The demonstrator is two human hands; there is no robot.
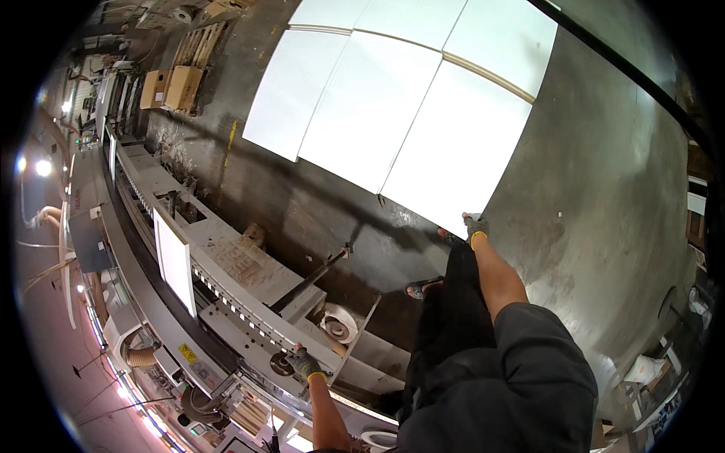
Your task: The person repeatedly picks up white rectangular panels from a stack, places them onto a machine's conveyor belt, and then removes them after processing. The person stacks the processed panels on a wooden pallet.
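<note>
My right hand (476, 225), in a dark fingerless work glove with a yellow cuff, is at the near corner of a large white panel (461, 143). Its fingers appear closed on the panel's edge, though they show only in part. The panel lies on top of a low stack, beside other white panels (377, 98). My left hand (306, 364), gloved the same way, rests on the machine's edge next to a dark round knob (282, 364), with fingers stretched out and nothing visible in them. On the machine's track, a narrow white panel (174, 260) stands on edge.
A long machine (128, 226) with a roller rail (226, 302) runs along my left. Beneath it sits a round reel-like part (337, 325). Cardboard boxes (181, 88) and wooden pallets (200, 45) stand far left. A black bar (627, 64) crosses the upper right above the concrete floor (589, 189).
</note>
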